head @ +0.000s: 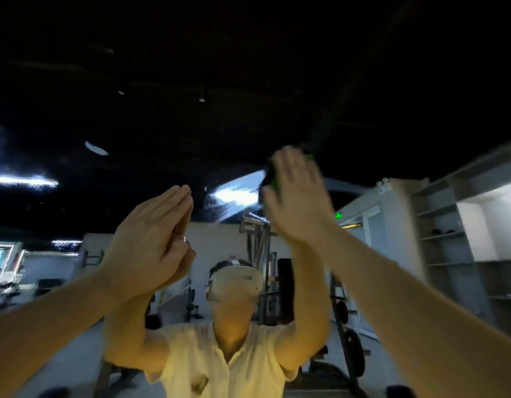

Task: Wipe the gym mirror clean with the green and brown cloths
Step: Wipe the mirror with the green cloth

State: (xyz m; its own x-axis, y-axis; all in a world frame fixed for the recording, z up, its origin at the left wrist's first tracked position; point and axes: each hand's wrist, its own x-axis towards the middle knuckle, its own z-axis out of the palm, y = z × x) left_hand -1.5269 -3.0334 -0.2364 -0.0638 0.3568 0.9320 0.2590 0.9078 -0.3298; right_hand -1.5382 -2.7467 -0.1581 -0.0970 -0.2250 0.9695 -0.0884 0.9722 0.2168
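Gym machines show in the big mirror, which fills the whole view. Toward 3 o'clock from the middle, the right hand lies flat on the glass. Its fingers are straight and press on the green cloth. Bits of green peek out at the hand's 10 and 1 o'clock edges.

Toward 9 o'clock, the left hand is flat on the glass too, fingers straight and close together. I cannot tell if the brown cloth is under it. The two hands are well apart.

Between them, shiny streaks cross the glass, and more smudgy shine sits far out at 9 o'clock. So I think the wiping is only partway done, with smears left to rub off.
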